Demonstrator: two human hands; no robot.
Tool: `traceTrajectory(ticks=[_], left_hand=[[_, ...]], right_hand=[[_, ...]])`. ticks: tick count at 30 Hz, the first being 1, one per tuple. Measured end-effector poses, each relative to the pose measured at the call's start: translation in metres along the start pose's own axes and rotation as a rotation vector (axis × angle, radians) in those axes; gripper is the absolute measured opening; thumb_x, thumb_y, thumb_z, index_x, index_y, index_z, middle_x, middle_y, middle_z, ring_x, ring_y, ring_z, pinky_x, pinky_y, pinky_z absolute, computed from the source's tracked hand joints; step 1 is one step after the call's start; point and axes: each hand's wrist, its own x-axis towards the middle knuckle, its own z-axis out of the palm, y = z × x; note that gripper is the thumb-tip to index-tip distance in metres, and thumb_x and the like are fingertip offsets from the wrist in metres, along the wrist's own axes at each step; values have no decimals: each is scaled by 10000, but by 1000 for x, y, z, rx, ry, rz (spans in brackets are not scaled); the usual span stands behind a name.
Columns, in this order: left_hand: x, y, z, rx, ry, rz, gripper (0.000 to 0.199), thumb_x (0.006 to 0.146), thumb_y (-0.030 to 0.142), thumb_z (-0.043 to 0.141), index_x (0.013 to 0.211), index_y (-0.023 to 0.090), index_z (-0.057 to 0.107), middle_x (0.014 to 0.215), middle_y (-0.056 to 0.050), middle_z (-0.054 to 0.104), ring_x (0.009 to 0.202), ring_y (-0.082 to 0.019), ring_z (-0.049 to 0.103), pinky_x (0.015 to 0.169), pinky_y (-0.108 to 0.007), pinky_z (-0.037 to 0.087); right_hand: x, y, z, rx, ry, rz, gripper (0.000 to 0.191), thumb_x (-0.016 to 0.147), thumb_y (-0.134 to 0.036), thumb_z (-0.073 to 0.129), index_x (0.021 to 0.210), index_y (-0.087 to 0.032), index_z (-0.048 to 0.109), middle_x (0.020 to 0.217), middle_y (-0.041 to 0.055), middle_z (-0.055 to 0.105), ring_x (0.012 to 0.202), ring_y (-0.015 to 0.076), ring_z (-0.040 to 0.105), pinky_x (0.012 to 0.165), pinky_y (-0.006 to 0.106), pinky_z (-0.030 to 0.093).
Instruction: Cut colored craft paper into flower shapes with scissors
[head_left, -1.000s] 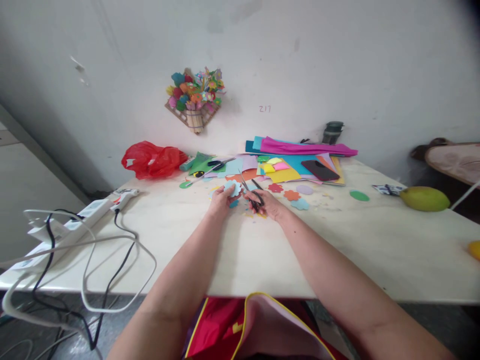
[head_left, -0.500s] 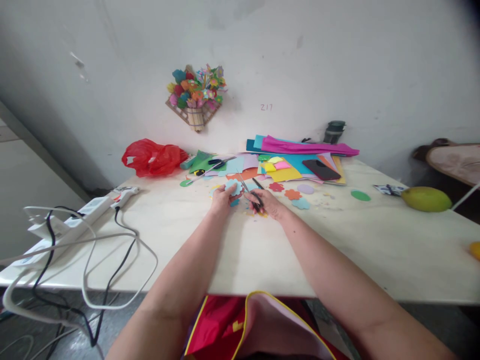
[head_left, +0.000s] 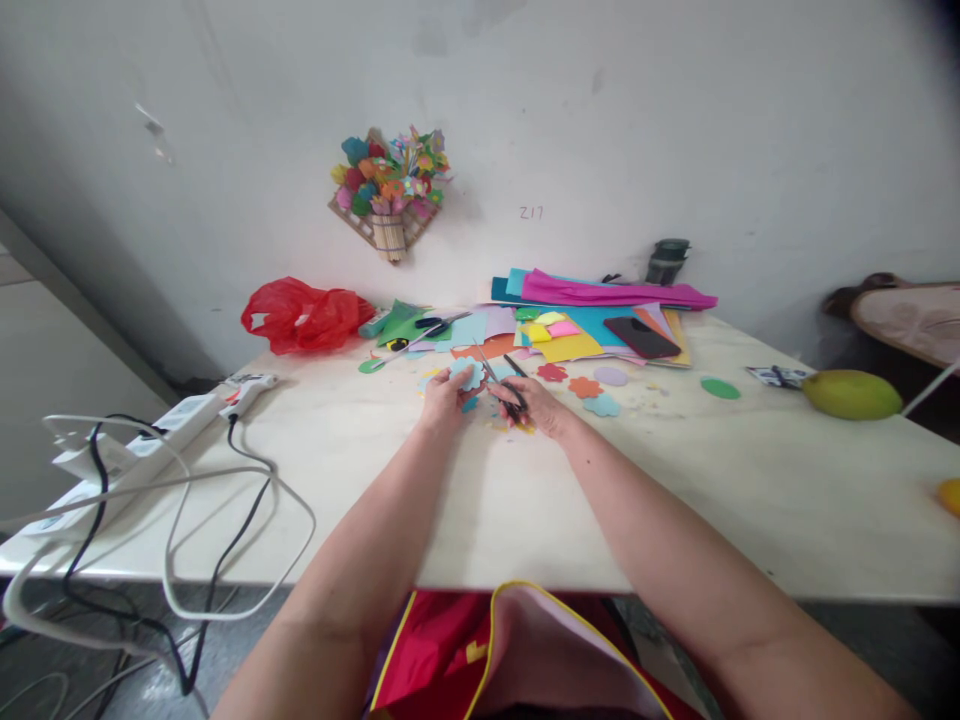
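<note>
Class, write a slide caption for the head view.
The left hand holds a blue flower cutout, the right hand scissors, over a table.

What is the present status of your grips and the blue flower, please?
Left grip holds light-blue flower. Right grip holds scissors beside it. Red flower and orange flower lie on table, close by right grip.

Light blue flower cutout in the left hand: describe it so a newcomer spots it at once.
Start at the white table and find the left hand near the picture's middle. It holds the light blue, scalloped flower cutout, left of the scissors in the right hand. Unlike the similar blue cutout lying farther right, this one is held.
</note>
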Motion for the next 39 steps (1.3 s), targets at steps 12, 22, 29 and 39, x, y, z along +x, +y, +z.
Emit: traceTrajectory(ticks=[12,22,29,39], left_hand=[[5,-5,-3,-18,-19,-18,255,639,218,822,813,123,661,790,-62,720,746,-178,699,716,-293,580],[3,-3,0,-63,22,-41,187,653,140,787,781,124,653,776,-50,717,710,-158,684,717,-289,578],[4,-5,-3,-73,-9,-21,221,627,159,812,784,118,663,791,-61,722,725,-169,691,676,-269,571],[4,-4,-1,-117,22,-19,201,610,105,808,743,109,658,729,-52,711,627,-141,660,612,-245,560]], right_hand=[[1,2,1,13,0,-16,358,747,-474,723,696,-169,543,542,-12,592,378,77,512,306,171,262],[3,5,2,21,13,-18,324,741,-445,720,710,-170,551,525,-25,578,369,71,496,306,166,253],[2,1,3,44,17,12,306,732,-415,735,708,-167,556,504,-28,566,358,69,480,302,162,250],[0,-4,6,55,18,50,290,727,-375,735,700,-171,529,466,-53,539,332,60,445,300,167,261]])
